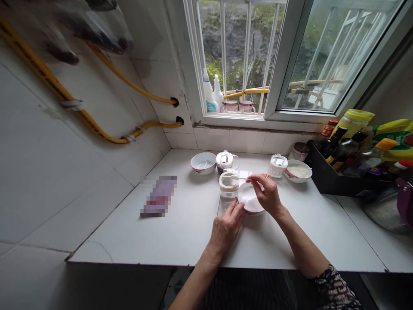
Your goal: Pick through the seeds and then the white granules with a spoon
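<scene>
A white bowl with a red rim (249, 199), holding what looks like white powder, stands on the counter in front of me. With its fingers at the near left edge, my left hand (226, 228) steadies that bowl. Over the far side of it is my right hand (268, 196), fingertips pinched together; whatever they grip is too small to make out. Just left of the bowl sits a clear seasoning jar (229, 186) with a pale rim. Behind this one, a second jar with dark contents (225, 161) has a clear lid raised.
A patterned bowl (203, 163) stands at the back left. Another lidded jar (278, 165) and a bowl with pale contents (298, 171) are at the back right. A black bin of bottles (335, 176) occupies the right side. A blurred purple packet (159, 196) lies left.
</scene>
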A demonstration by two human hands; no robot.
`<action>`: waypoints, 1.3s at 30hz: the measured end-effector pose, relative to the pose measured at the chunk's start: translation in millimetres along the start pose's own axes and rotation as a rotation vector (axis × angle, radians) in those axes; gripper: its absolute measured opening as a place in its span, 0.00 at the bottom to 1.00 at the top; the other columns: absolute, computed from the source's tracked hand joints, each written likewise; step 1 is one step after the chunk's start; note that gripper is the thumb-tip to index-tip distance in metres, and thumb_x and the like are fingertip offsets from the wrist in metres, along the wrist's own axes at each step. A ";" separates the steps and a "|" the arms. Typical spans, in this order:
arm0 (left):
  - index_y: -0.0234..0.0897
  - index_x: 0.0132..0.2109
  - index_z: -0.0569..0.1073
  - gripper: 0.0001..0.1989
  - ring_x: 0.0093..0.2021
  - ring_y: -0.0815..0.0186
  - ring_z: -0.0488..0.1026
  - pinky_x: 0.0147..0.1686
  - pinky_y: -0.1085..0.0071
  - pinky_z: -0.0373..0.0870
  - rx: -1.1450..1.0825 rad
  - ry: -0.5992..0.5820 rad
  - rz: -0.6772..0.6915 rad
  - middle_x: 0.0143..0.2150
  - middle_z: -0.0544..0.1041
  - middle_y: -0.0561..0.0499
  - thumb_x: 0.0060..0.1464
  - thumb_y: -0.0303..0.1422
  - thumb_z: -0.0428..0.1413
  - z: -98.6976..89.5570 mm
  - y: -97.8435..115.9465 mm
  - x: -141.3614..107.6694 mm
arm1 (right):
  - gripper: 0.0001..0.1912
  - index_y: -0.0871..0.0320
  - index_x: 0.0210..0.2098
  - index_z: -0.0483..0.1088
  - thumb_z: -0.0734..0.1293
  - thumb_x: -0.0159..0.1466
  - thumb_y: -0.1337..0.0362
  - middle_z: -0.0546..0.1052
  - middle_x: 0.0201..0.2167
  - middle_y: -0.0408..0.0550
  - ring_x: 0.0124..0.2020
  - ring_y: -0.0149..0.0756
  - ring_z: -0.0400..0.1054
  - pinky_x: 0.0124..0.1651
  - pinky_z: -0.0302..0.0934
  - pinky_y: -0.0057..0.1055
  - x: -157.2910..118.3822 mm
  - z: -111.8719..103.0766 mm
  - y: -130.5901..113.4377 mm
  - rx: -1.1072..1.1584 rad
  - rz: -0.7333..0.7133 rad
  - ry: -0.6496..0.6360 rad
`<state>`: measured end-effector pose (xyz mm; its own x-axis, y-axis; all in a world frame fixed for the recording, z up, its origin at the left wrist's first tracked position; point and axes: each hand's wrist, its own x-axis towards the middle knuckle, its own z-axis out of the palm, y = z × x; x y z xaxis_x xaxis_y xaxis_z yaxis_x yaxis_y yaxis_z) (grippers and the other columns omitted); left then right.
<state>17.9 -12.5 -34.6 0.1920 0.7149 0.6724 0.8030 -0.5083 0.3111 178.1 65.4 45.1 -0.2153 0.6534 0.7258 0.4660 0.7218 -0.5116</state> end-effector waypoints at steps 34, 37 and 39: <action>0.39 0.56 0.71 0.14 0.42 0.62 0.81 0.30 0.75 0.77 0.053 0.004 0.010 0.57 0.76 0.41 0.65 0.30 0.51 -0.7 -1.3 0.0 | 0.06 0.57 0.19 0.70 0.61 0.47 0.64 0.68 0.11 0.40 0.16 0.30 0.60 0.23 0.57 0.29 5.6 -31.1 21.5 0.421 0.629 0.056; 0.40 0.56 0.71 0.15 0.42 0.62 0.81 0.30 0.75 0.77 0.042 -0.005 0.008 0.57 0.76 0.42 0.64 0.30 0.52 -1.0 -1.3 -0.1 | 0.06 0.57 0.19 0.70 0.62 0.47 0.64 0.68 0.11 0.40 0.16 0.30 0.60 0.23 0.58 0.29 6.1 -29.4 24.4 0.465 0.669 0.065; 0.40 0.56 0.72 0.15 0.42 0.62 0.81 0.30 0.75 0.76 0.035 -0.003 0.007 0.57 0.76 0.41 0.64 0.29 0.52 -1.1 -1.2 0.1 | 0.05 0.57 0.19 0.70 0.63 0.47 0.64 0.69 0.11 0.40 0.16 0.30 0.61 0.23 0.58 0.29 5.8 -28.4 26.5 0.473 0.689 0.069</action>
<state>16.3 -12.4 -34.2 0.1998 0.7127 0.6725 0.8206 -0.4968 0.2827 213.6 81.9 48.8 0.0460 0.9789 0.1990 0.0612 0.1961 -0.9787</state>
